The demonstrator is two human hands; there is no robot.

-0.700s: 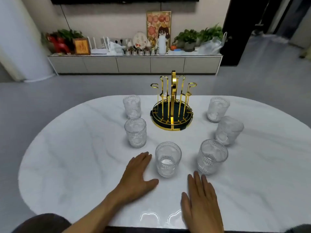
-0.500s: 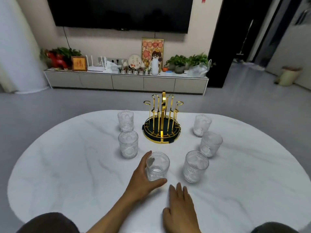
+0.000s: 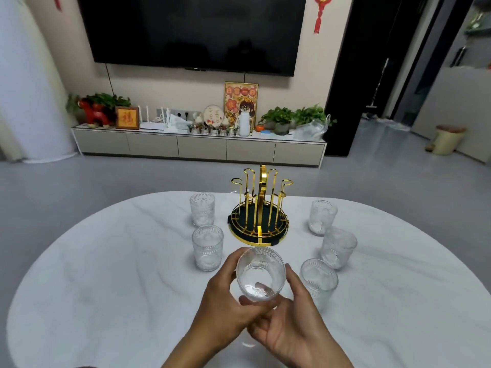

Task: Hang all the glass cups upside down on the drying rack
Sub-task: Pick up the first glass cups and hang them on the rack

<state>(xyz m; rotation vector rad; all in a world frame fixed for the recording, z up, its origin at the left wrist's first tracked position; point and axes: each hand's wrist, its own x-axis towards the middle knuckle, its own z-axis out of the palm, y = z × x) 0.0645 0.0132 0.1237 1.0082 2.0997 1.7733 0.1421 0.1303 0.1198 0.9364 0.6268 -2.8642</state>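
A clear patterned glass cup (image 3: 261, 273) is lifted off the table, tilted with its mouth toward me. My left hand (image 3: 225, 304) grips its left side and base. My right hand (image 3: 288, 322) cups it from the right and below. Behind it stands the gold drying rack (image 3: 259, 208) on a dark round tray, with all its pegs bare. Two cups stand upright left of the rack, one far (image 3: 202, 209) and one near (image 3: 207, 247). Three cups stand upright on the right, far (image 3: 322, 217), middle (image 3: 338, 247) and near (image 3: 318, 282).
The white marble oval table (image 3: 106, 274) carries everything. Beyond it lie a grey floor, a low cabinet (image 3: 199, 146) with plants and ornaments, and a wall television (image 3: 194, 33). A bin (image 3: 449, 139) stands at the far right.
My left hand closed on the nearest cup and lifted it off the table, tilting it. My right hand rose from the table to hold it too. The camera view has tipped upward.
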